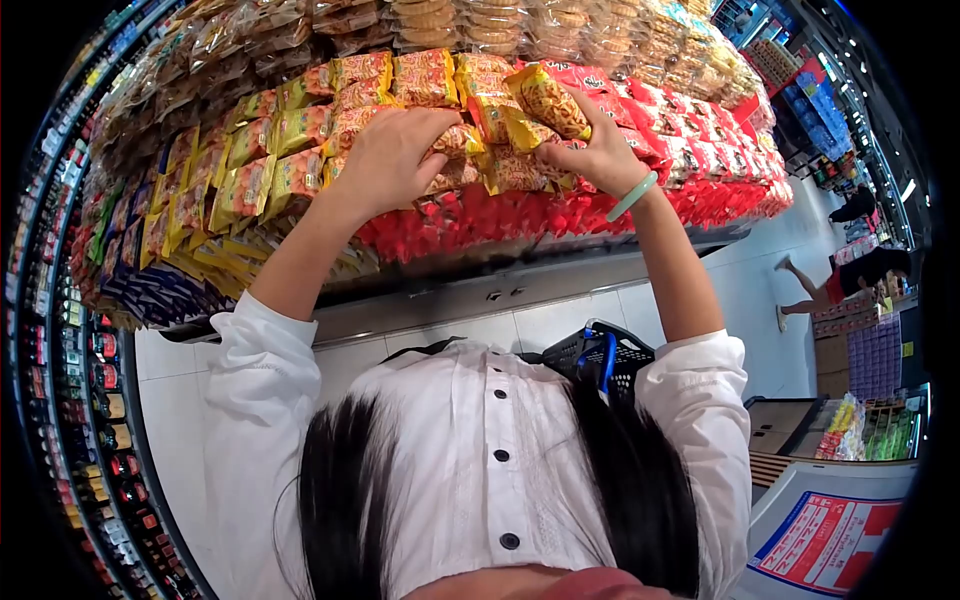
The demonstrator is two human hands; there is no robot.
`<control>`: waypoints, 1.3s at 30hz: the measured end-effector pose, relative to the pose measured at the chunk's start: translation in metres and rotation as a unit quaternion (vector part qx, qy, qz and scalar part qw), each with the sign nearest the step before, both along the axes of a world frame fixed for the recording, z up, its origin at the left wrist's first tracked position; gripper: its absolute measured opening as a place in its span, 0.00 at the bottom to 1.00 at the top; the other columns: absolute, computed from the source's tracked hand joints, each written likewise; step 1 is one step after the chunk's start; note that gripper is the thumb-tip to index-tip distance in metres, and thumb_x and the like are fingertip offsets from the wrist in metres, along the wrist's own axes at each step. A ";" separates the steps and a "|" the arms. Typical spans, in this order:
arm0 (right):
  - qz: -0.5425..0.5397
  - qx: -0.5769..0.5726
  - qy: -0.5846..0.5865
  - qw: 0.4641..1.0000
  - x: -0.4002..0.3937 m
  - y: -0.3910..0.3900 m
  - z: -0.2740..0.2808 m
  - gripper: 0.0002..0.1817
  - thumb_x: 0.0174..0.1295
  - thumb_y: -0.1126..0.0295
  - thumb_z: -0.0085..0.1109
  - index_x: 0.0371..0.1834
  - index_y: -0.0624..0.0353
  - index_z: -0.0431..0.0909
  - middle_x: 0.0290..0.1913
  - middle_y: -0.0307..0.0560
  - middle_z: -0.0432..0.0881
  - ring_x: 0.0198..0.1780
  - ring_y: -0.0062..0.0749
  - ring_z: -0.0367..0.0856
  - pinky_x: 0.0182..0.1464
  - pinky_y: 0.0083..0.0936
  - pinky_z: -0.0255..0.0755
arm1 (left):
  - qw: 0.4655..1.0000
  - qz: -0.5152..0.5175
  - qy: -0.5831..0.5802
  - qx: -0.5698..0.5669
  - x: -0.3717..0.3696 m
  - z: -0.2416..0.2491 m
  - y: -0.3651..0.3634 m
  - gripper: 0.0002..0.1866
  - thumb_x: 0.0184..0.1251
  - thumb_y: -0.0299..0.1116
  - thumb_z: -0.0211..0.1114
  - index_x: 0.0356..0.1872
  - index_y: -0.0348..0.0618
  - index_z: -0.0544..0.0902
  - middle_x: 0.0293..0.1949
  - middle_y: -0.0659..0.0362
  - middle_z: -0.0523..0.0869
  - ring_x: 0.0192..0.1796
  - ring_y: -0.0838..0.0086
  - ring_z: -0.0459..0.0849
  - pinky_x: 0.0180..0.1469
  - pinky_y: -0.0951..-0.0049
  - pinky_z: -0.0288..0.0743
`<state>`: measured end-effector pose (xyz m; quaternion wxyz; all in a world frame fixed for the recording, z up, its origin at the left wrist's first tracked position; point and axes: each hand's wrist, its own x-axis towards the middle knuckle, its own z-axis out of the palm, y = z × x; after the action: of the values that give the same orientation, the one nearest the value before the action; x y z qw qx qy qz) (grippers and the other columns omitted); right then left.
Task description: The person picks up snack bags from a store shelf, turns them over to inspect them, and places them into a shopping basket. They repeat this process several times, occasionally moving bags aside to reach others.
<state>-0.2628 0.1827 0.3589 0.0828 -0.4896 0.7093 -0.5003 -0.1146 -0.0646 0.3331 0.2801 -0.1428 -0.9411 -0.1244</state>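
My right hand (603, 155), with a pale green bangle (632, 196) on its wrist, holds a yellow snack packet (550, 100) tilted above the display. Thumb and fingers grip its right side. My left hand (395, 160) reaches over the same rows, its fingers curled around the end of another snack packet (460, 141) with the thumb below it. More yellow and orange packets (425, 78) lie in rows around both hands. Red and white packets (690, 155) stand to the right of my right hand.
Clear-wrapped stacks of round biscuits (495, 25) rise behind the rows. A black basket (600, 355) with a blue handle is near my body. Tall stocked shelves (60, 330) line the left. Another person (870, 275) is in the aisle at right, near a red and white sign (835, 540).
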 end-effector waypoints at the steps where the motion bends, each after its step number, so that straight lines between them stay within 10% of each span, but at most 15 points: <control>1: -0.003 -0.004 -0.014 1.000 0.002 -0.001 0.001 0.42 0.51 0.67 0.72 0.69 0.66 0.62 0.59 0.50 0.79 0.61 0.31 0.75 0.66 0.28 0.66 | 1.000 0.001 -0.008 0.004 0.000 0.002 0.000 0.25 0.57 0.30 0.65 0.60 0.47 0.76 0.56 0.52 0.82 0.57 0.55 0.79 0.61 0.57 0.70; 18: -0.085 -0.075 -0.104 0.988 0.005 -0.018 -0.006 0.32 0.53 0.67 0.71 0.61 0.63 0.71 0.50 0.44 0.83 0.51 0.27 0.81 0.56 0.26 0.74 | 0.962 0.004 -0.011 0.274 -0.006 0.028 0.000 0.24 0.69 0.40 0.63 0.64 0.45 0.74 0.45 0.50 0.86 0.36 0.72 0.85 0.43 0.68 0.78; 25: -0.069 -0.241 -0.258 0.933 0.039 0.022 0.001 0.20 0.56 0.70 0.67 0.52 0.60 0.76 0.41 0.35 0.81 0.39 0.16 0.77 0.41 0.17 0.71 | 0.696 -0.229 -0.124 0.670 0.004 0.037 0.079 0.19 0.75 0.32 0.56 0.62 0.36 0.71 0.55 0.59 0.81 0.56 0.78 0.78 0.61 0.73 0.71; 26: -0.057 -0.235 -0.264 0.934 0.037 0.040 -0.009 0.23 0.63 0.71 0.62 0.61 0.65 0.72 0.56 0.45 0.80 0.58 0.29 0.78 0.61 0.27 0.73 | 0.666 -0.241 -0.145 0.691 0.002 0.033 0.097 0.19 0.75 0.33 0.56 0.62 0.35 0.70 0.57 0.58 0.80 0.57 0.76 0.78 0.62 0.71 0.70; 29: -0.161 -0.247 -0.308 0.905 0.058 0.091 -0.017 0.22 0.63 0.71 0.62 0.60 0.63 0.73 0.55 0.44 0.81 0.56 0.28 0.80 0.60 0.28 0.74 | 0.592 -0.261 -0.226 0.728 -0.016 0.011 0.146 0.20 0.75 0.33 0.55 0.63 0.36 0.69 0.57 0.58 0.80 0.57 0.76 0.79 0.63 0.71 0.70; 30: -0.201 -0.259 -0.349 0.878 0.063 0.109 -0.021 0.21 0.58 0.69 0.68 0.54 0.60 0.76 0.42 0.36 0.83 0.43 0.20 0.82 0.46 0.18 0.76 | 0.601 -0.248 -0.267 0.712 -0.023 0.005 0.159 0.20 0.75 0.36 0.56 0.64 0.42 0.69 0.54 0.58 0.82 0.53 0.73 0.83 0.54 0.66 0.79; 39: -0.380 -0.314 -0.471 0.732 0.086 0.311 -0.160 0.22 0.59 0.65 0.67 0.55 0.61 0.76 0.46 0.44 0.84 0.45 0.29 0.85 0.44 0.30 0.82 | 0.530 -0.196 -0.601 0.566 -0.107 -0.144 0.347 0.15 0.72 0.36 0.58 0.55 0.46 0.72 0.49 0.59 0.83 0.51 0.72 0.84 0.51 0.64 0.81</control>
<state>-0.1771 0.4938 0.1984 0.0505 0.1208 0.5085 -0.8510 -0.2220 0.2826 0.1891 -0.3603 -0.0265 -0.5688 -0.7388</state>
